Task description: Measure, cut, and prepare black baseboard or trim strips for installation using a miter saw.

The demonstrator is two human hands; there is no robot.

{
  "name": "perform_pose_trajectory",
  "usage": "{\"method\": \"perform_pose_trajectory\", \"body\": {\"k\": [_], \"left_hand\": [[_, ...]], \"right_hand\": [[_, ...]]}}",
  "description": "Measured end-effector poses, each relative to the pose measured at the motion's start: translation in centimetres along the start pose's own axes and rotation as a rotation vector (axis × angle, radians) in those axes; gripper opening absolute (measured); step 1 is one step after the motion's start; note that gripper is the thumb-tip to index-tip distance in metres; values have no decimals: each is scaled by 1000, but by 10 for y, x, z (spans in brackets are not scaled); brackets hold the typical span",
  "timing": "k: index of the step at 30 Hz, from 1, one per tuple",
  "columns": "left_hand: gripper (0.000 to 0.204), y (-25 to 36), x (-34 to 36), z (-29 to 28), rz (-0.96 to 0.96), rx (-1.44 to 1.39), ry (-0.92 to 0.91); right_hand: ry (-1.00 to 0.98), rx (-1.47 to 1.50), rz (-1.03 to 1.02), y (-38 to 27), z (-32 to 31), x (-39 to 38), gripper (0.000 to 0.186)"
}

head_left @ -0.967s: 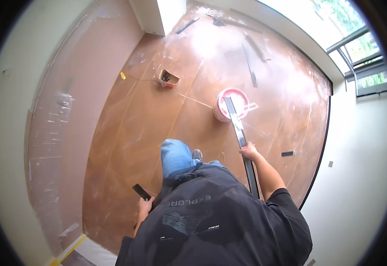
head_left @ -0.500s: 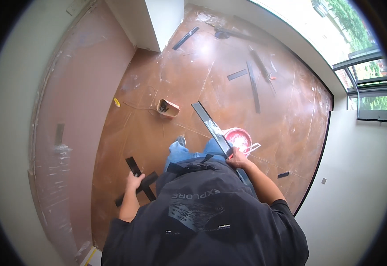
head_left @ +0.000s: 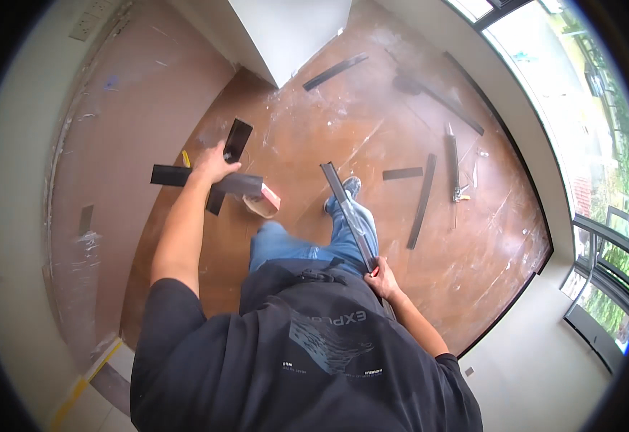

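Observation:
My left hand point(head_left: 214, 167) reaches forward on the left, its fingers closed round short black flat strips that cross each other. One black strip point(head_left: 238, 137) points up and away, another point(head_left: 172, 175) lies crosswise under the hand. At my right thigh, my right hand point(head_left: 381, 279) grips the lower end of a long narrow black strip point(head_left: 342, 196) with a greyish, shiny face. This strip slants up and leftward along my leg. A small red-orange bit shows at the right fingers; its kind is unclear. Under the crossed strips a small open carton point(head_left: 263, 207) is partly hidden.
Loose dark strips point(head_left: 421, 201) lie on the brown, dusty floor point(head_left: 307, 144) ahead and right. What looks like a caulking gun point(head_left: 453, 162) lies beyond them. A white wall corner point(head_left: 278, 43) juts in ahead. Windows point(head_left: 609, 288) line the right side.
My left hand has swung forward and up with the crossed strips, now above the carton. I have stepped forward and the view has turned. The pink bucket has left the view.

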State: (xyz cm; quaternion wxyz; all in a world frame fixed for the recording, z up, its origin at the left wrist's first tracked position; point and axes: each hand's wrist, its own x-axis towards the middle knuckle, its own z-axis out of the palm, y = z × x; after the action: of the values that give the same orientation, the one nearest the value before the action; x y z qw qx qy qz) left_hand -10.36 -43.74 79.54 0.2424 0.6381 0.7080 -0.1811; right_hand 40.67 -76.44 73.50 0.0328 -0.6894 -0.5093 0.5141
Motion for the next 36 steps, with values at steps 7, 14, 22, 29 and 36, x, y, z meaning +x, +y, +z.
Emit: {"method": "perform_pose_trajectory", "body": {"k": [7,14,22,29,36], "left_hand": [[83,110,163,-18,-62,-73,-90],[79,202,391,71,13,-58,-158],[75,218,660,243,159,18,-179],[77,208,775,343,166,-107,-139],[73,198,809,400,142,-202,-106]], "right_hand": [[-138,119,225,-53,-144,6,64],[249,-87,156,12,-211,290,69],[371,-268,6,95,-195,737,70],[406,-378,-136,155,-138,958,68],[382,-453,-200,177,-128,1019,62]]}}
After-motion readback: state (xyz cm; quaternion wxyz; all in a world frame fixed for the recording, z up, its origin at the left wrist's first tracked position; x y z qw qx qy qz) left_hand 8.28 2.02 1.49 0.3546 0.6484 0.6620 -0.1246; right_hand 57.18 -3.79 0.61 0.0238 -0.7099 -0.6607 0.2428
